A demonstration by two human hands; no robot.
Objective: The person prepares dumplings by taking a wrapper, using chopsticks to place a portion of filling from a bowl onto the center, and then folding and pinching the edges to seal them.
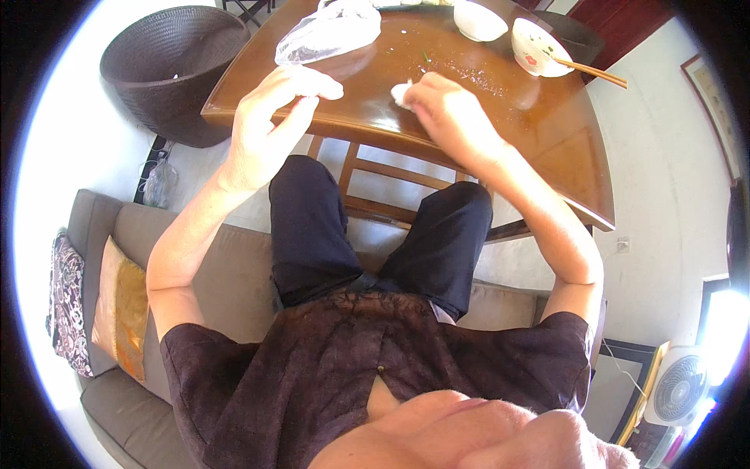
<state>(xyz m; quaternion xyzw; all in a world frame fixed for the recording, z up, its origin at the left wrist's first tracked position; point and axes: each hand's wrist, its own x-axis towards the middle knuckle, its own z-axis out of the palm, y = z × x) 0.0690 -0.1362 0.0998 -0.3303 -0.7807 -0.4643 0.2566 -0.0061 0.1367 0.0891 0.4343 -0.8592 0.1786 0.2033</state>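
My left hand [275, 117] is raised over the near left edge of a glossy brown wooden table [363, 99]. Its thumb is a little below the outstretched fingers, and I see nothing held between them. A clear plastic bag [331, 32] with white contents lies just beyond it. My right hand [451, 111] pinches a small white lump [402, 95] low over the tabletop; whether it is tissue or food I cannot tell. White crumbs [477, 79] and a green scrap [425, 57] are scattered past the right hand.
A white bowl [479, 22] stands at the back. Right of it, a flowered bowl [536, 53] has wooden chopsticks [592, 71] jutting over the table's side. A dark woven chair [170, 70] is at left. Beneath the table runs a wooden rack [387, 173], before my knees.
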